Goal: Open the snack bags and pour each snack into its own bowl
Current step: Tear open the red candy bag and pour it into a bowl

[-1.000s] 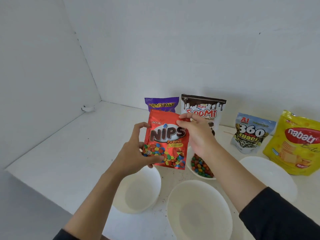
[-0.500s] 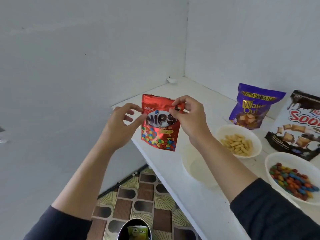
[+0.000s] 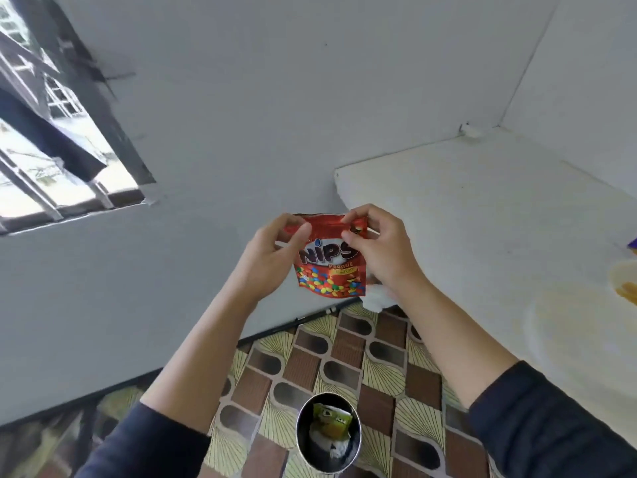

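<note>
A round dark bin [image 3: 327, 432] is sitting on the patterned floor [image 3: 344, 357] nearest the camera, with a green wrapper [image 3: 332, 417] lying inside it. Above it, two forearms in dark sleeves [image 3: 148, 443] are reaching forward. The left hand [image 3: 272, 260] is pinching the top left corner of the red Nips bag [image 3: 329, 276] between thumb and curled fingers. The right hand [image 3: 379, 250] is pinching the top right corner, its fingers bent over the top strip. The bag is hanging upright below both grips, with its label facing the camera and its body dropping between the two wrists. It is being held in the air just off the left edge of the white counter [image 3: 482, 208], over the floor rather than on the surface. The strip may be parting near the right thumb, but blur is making that hard to tell. Farther right, a pale bowl [image 3: 579, 339] is sitting near the counter's front edge. A bowl of yellow snacks [image 3: 624, 284] is showing beyond it. A barred window [image 3: 51, 139] is letting in light at the far left.
</note>
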Available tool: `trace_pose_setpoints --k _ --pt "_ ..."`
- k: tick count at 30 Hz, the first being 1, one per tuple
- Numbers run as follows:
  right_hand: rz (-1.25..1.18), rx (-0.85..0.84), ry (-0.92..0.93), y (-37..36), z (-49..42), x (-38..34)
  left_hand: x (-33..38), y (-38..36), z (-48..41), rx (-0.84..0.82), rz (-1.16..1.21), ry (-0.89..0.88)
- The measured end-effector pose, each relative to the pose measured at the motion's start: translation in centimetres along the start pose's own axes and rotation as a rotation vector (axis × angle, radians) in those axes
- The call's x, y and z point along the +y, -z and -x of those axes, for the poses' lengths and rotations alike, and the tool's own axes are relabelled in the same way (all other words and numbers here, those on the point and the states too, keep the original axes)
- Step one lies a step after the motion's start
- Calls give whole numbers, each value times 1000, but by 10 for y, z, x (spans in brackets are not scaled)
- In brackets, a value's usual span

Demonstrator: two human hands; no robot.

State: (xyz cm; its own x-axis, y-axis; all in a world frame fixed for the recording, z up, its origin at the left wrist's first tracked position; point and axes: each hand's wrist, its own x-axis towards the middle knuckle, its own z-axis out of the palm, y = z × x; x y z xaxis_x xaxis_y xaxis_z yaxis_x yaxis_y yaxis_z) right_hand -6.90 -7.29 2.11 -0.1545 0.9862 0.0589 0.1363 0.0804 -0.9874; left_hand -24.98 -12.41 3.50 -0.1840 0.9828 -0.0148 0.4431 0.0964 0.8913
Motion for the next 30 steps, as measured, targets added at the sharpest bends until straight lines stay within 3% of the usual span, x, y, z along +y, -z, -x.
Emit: trace_pose_setpoints --k 9,23,30 --pt "36 -23 -201 -68 11 107 -126 2 14 -7 25 191" --pt "146 -176 -484 -134 77 466 -444 -151 63 -31 109 490" --pt "246 -347 -682 -137 98 560 -514 -196 73 -103 100 580"
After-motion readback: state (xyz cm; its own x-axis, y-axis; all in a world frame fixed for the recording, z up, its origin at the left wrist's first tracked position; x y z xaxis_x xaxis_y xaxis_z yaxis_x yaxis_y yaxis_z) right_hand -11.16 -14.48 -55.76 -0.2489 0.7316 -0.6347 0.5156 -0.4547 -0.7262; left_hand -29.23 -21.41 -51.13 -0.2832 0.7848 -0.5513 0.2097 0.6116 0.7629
